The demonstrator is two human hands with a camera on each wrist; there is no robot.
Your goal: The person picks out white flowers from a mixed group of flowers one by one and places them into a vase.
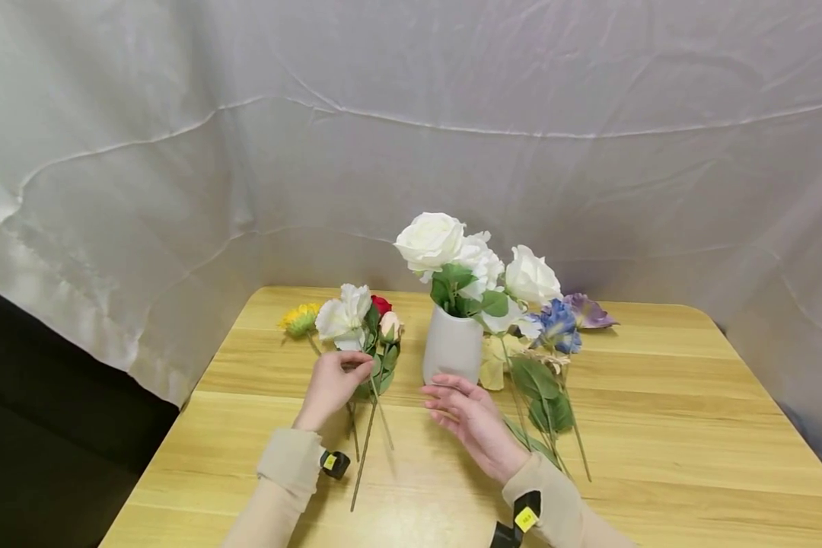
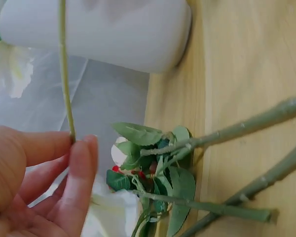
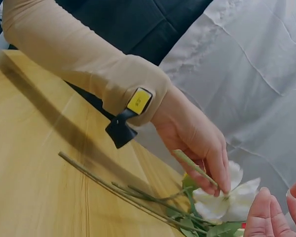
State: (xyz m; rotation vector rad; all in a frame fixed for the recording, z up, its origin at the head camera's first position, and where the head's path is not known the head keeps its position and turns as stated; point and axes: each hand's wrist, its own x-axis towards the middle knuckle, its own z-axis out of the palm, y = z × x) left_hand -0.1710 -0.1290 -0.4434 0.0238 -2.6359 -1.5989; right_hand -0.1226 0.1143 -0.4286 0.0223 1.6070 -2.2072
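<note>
Between thumb and fingertips, my left hand [image 1: 334, 384] pinches the thin green stem [image 2: 65, 89] of a white flower [image 1: 345, 318]. In the right wrist view the white petals [image 3: 239, 200] spread just beyond that hand, and the cut stem end [image 3: 192, 165] points back toward the sleeve. My right hand [image 1: 476, 426] is held in front of the white vase [image 1: 452, 350], fingers loosely bent with nothing in them. A big white rose [image 1: 430, 242] and other white blooms with green leaves stand in the vase.
Left of the vase lie a yellow flower [image 1: 300, 320], a red rose [image 1: 381, 305] and a pale pink rosebud [image 1: 390, 327]. To its right are a white rose [image 1: 533, 275], a blue flower [image 1: 557, 326] and a purple one [image 1: 591, 312], stems toward me. Grey cloth [image 1: 411, 167] hangs behind the table [image 1: 678, 426].
</note>
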